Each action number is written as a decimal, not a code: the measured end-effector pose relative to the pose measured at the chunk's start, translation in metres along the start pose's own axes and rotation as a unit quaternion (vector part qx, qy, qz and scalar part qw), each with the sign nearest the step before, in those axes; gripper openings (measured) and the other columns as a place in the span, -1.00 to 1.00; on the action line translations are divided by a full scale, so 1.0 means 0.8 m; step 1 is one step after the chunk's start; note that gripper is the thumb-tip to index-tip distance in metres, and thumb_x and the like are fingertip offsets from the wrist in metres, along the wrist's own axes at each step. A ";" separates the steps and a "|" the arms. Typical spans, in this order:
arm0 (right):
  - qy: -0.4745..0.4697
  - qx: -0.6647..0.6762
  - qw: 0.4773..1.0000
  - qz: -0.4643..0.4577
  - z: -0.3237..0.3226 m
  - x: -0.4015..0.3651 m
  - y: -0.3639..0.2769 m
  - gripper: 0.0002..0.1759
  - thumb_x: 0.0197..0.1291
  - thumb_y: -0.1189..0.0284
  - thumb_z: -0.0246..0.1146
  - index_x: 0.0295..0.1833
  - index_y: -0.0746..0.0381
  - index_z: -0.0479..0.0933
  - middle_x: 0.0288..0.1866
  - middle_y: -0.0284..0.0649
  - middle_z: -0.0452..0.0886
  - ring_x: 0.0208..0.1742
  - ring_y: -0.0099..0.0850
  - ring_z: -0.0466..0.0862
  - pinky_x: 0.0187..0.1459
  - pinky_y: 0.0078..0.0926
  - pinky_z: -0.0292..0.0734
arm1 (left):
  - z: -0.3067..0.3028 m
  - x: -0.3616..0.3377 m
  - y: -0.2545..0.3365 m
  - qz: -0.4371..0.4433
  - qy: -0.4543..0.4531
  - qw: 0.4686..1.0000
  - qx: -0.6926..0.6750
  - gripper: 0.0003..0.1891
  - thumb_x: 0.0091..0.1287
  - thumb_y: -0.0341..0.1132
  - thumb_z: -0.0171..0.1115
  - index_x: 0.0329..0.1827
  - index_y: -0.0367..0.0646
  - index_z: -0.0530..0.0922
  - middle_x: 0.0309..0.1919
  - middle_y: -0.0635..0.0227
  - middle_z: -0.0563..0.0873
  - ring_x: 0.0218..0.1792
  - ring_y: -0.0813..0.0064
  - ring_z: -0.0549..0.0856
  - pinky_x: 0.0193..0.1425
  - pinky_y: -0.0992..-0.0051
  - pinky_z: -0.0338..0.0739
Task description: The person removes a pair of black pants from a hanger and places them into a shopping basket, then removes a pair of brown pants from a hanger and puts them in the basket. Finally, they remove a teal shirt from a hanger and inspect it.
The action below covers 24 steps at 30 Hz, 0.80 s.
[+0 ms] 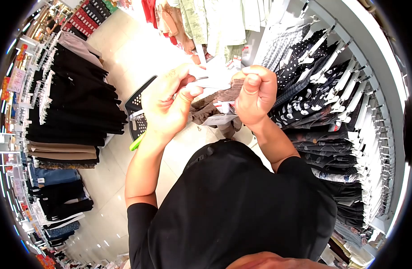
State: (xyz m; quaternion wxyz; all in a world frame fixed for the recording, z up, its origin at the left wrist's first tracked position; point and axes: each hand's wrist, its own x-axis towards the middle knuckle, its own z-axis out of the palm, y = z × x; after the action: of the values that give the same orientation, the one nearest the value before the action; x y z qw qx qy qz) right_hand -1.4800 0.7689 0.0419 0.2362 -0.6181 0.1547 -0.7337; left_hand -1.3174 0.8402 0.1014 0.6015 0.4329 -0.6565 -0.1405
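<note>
My left hand is raised at the centre, its thumb and fingers pinched on one end of a white hanger. Across from it, my right hand is closed near the hanger's other end, thumb pressed to the fingers. A brown knitted garment hangs below and between the hands, with its upper part by my right fingers. White tags dangle from the garment. The overexposed light hides exactly how the garment meets the hanger.
Patterned dark garments hang on a curved rack at the right. Light green clothes hang ahead. Black trousers line the left rack. A black perforated basket with a bright green part is beside my left forearm, above the pale floor.
</note>
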 end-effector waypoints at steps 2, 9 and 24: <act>0.012 -0.023 1.000 -0.001 0.004 0.004 -0.005 -0.73 0.50 0.32 0.07 -0.04 0.36 0.39 -0.33 -0.21 0.58 -0.36 -0.55 0.56 -0.21 -0.63 0.44 | 0.000 0.003 0.006 0.001 -0.011 1.000 0.015 -0.68 0.23 -0.39 0.41 0.01 -0.34 0.63 -0.21 0.22 0.75 -0.33 0.53 0.67 -0.15 0.55 0.59; -0.011 -0.109 0.991 -0.083 -0.004 0.004 -0.006 -0.70 0.49 0.31 0.06 -0.10 0.39 0.44 -0.34 -0.16 0.62 -0.40 -0.52 0.58 -0.27 -0.60 0.47 | 0.006 0.011 0.009 0.007 -0.004 1.000 0.008 -0.71 0.24 -0.42 0.39 0.01 -0.32 0.65 -0.23 0.23 0.75 -0.34 0.54 0.67 -0.14 0.55 0.59; -0.014 -0.134 0.987 -0.086 -0.004 0.002 0.002 -0.81 0.44 0.46 0.13 -0.03 0.40 0.43 -0.26 -0.13 0.62 -0.40 -0.40 0.61 -0.31 -0.54 0.50 | 0.014 0.023 0.029 0.026 -0.086 0.989 0.114 -0.71 0.16 -0.58 0.36 -0.04 -0.30 0.62 -0.35 0.18 0.72 -0.33 0.38 0.73 -0.14 0.49 0.62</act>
State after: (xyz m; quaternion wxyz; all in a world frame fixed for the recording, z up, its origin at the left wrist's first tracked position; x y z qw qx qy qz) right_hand -1.4831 0.7665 0.0418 0.0890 -0.6653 0.1947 -0.7152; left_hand -1.3351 0.8365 0.1270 0.4927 0.4681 -0.7286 -0.0859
